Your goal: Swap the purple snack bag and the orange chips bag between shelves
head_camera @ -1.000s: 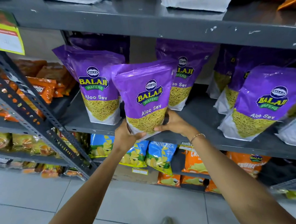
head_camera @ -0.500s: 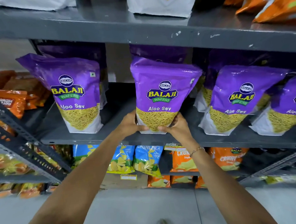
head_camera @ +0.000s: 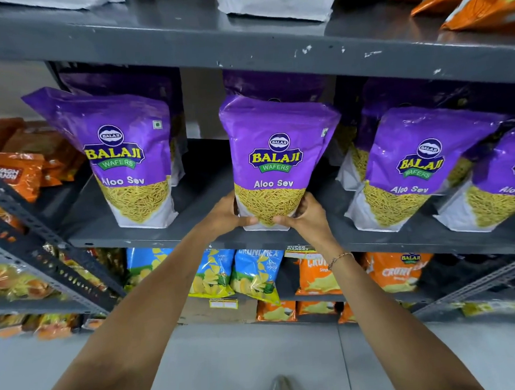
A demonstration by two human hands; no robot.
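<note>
A purple Aloo Sev snack bag (head_camera: 273,152) stands upright at the front middle of the grey middle shelf (head_camera: 197,210). My left hand (head_camera: 224,216) grips its lower left corner and my right hand (head_camera: 306,217) grips its lower right corner. The bag's base rests at the shelf's front edge. Orange chips bags (head_camera: 394,269) sit on the shelf below, to the right. More orange bags (head_camera: 479,1) lie on the top shelf at the upper right.
Matching purple bags stand to the left (head_camera: 126,160) and right (head_camera: 410,169) of the held one, with more behind. Blue chips bags (head_camera: 254,272) hang below. A slanted metal rack (head_camera: 28,236) with orange packs stands at left. Tiled floor lies underneath.
The purple bag has gone from held out in front of the shelf to standing on it between its neighbours. Both hands stayed on its bottom corners.
</note>
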